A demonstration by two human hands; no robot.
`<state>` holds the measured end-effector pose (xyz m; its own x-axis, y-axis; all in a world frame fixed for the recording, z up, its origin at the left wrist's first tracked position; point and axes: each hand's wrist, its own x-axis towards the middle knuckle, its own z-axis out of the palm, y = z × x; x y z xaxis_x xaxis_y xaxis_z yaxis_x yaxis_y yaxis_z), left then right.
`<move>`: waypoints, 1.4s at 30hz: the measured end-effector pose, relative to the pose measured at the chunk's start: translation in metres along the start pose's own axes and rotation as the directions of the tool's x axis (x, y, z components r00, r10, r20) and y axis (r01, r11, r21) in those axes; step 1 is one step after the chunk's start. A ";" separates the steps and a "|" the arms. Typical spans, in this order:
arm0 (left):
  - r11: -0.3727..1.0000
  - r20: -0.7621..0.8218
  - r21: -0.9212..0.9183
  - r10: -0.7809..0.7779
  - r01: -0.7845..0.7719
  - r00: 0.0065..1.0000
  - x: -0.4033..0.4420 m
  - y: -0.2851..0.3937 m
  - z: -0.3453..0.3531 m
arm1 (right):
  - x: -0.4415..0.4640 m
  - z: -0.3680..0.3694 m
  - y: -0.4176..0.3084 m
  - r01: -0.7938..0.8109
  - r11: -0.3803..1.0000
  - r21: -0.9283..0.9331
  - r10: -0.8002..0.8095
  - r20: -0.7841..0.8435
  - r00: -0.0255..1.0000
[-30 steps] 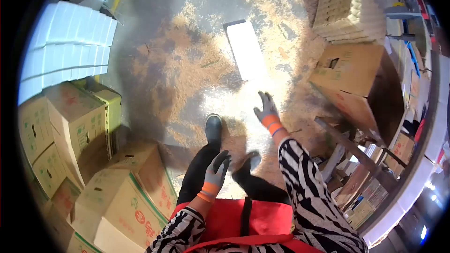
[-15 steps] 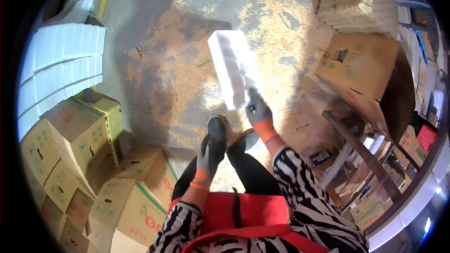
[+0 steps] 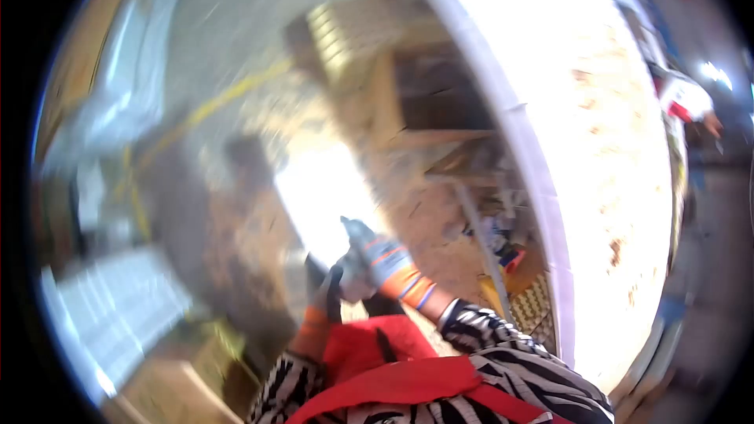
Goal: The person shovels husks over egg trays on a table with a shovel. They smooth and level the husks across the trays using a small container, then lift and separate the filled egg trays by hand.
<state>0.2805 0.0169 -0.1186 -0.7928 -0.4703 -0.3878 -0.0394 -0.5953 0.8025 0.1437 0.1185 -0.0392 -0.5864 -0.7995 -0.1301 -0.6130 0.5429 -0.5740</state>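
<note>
A long white foam tray (image 3: 322,192), washed out by glare, is in front of my body above the floor. My right hand (image 3: 377,253), in a grey glove with an orange cuff, is closed on its near right side. My left hand (image 3: 328,292), in a similar dark-palmed glove, is at the tray's near end. Motion blurs its fingers, so whether they grip the tray is unclear. The tray's compartments are lost in the brightness.
A white-edged table (image 3: 542,188) strewn with shavings stands at right. An open cardboard box (image 3: 385,102) and stacked egg trays (image 3: 334,43) lie ahead. White foam trays (image 3: 118,306) and cardboard boxes (image 3: 177,389) are at lower left. Another person's hand (image 3: 712,124) shows far right.
The view has swung to the right, bringing the table into sight. The tray has come nearer my body, and my left hand has moved from beside my leg up to its near end.
</note>
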 end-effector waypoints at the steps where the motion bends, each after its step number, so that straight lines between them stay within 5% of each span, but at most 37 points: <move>1: 1.000 0.167 -0.021 -0.005 0.009 0.986 0.000 0.002 0.005 | -0.009 -0.012 -0.006 -0.089 0.994 -0.059 0.090 0.022 0.996; 2: 1.000 0.153 -0.014 0.024 -0.022 0.988 0.002 -0.013 -0.001 | -0.015 -0.034 -0.014 -0.127 0.991 0.037 0.128 -0.009 0.992; 3: 0.946 0.182 0.268 0.136 -0.182 0.974 0.000 0.011 0.025 | -0.025 -0.057 -0.019 -0.147 0.979 0.144 0.152 -0.023 0.988; 5: 0.970 0.233 0.211 0.070 -0.120 0.970 -0.008 0.062 0.093 | -0.045 -0.105 -0.025 -0.142 0.933 0.330 0.226 -0.233 0.946; 7: 0.924 0.441 0.339 0.007 -0.174 0.897 -0.015 0.096 0.149 | -0.076 -0.157 -0.013 -0.424 0.853 0.305 0.474 -0.111 0.873; 8: 0.933 0.510 0.306 0.006 -0.188 0.860 -0.015 0.093 0.164 | -0.102 -0.163 -0.001 -0.248 0.934 0.255 0.347 -0.492 0.799; 9: 0.942 0.576 0.278 -0.007 -0.188 0.817 -0.004 0.094 0.190 | -0.129 -0.205 0.001 -0.378 0.871 0.312 0.486 -0.442 0.754; 11: 0.891 0.669 0.301 0.057 -0.341 0.741 0.023 0.104 0.243 | -0.189 -0.232 0.075 -0.391 0.919 0.046 0.295 -0.739 0.606; 12: 0.859 0.707 0.303 0.088 -0.413 0.701 0.043 0.111 0.270 | -0.226 -0.250 0.111 -0.447 0.867 0.222 0.443 -0.754 0.485; 13: 0.821 0.738 0.298 0.126 -0.487 0.663 0.062 0.114 0.296 | -0.274 -0.283 0.136 -0.572 0.794 0.205 0.481 -0.788 0.385; 15: 0.658 0.807 0.316 0.193 -0.684 0.558 0.107 0.120 0.343 | -0.359 -0.353 0.182 -0.741 0.551 0.384 0.637 -0.767 0.076; 17: 0.113 0.890 0.384 0.217 -0.916 0.400 0.145 0.138 0.394 | -0.445 -0.394 0.276 -0.685 0.520 0.511 0.572 -0.803 -0.166; 19: -0.209 0.891 0.434 0.243 -0.877 0.383 0.208 0.143 0.429 | -0.506 -0.430 0.355 -0.658 0.387 0.647 0.626 -0.708 -0.328; 23: -0.481 0.632 0.739 0.250 -0.472 0.734 0.344 0.169 0.470 | -0.543 -0.483 0.492 -0.783 -0.137 0.606 0.635 -0.554 -0.539; 26: -0.561 0.540 0.770 0.321 -0.303 0.778 0.465 0.182 0.469 | -0.518 -0.531 0.581 -0.860 -0.115 0.498 0.599 -0.655 -0.460; 29: -0.271 0.507 0.851 0.200 -0.450 0.838 0.575 0.192 0.506 | -0.482 -0.583 0.626 -0.932 0.074 0.356 0.614 -0.752 -0.239; 31: -0.054 0.546 0.838 0.103 -0.544 0.831 0.620 0.177 0.549 | -0.458 -0.598 0.653 -0.865 0.179 0.469 0.740 -0.643 -0.196; 33: 0.164 0.572 0.799 0.087 -0.578 0.816 0.660 0.152 0.578 | -0.400 -0.597 0.666 -0.896 0.305 0.323 0.612 -0.787 -0.075; 36: -0.035 0.705 0.707 0.113 -0.706 0.700 0.707 0.129 0.604 | -0.357 -0.603 0.682 -0.758 0.562 0.332 0.549 -0.835 0.042; 39: 0.360 0.364 0.882 -0.105 -0.306 0.926 0.690 0.114 0.643 | -0.298 -0.601 0.693 -0.618 0.735 0.280 0.479 -0.859 0.181; 40: 0.212 0.332 0.929 -0.110 -0.304 0.937 0.689 0.116 0.648 | -0.264 -0.613 0.667 -0.708 0.627 0.324 0.599 -0.782 0.172; 42: 0.283 0.253 0.944 -0.285 -0.172 0.925 0.680 0.125 0.652 | -0.220 -0.610 0.683 -0.634 0.713 0.301 0.550 -0.800 0.239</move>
<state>-0.6594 0.0476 0.0133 -0.8759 -0.1002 -0.4720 -0.4490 0.5273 0.7214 -0.4693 0.8218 0.0902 -0.9009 0.3133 0.3004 0.0940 0.8164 -0.5697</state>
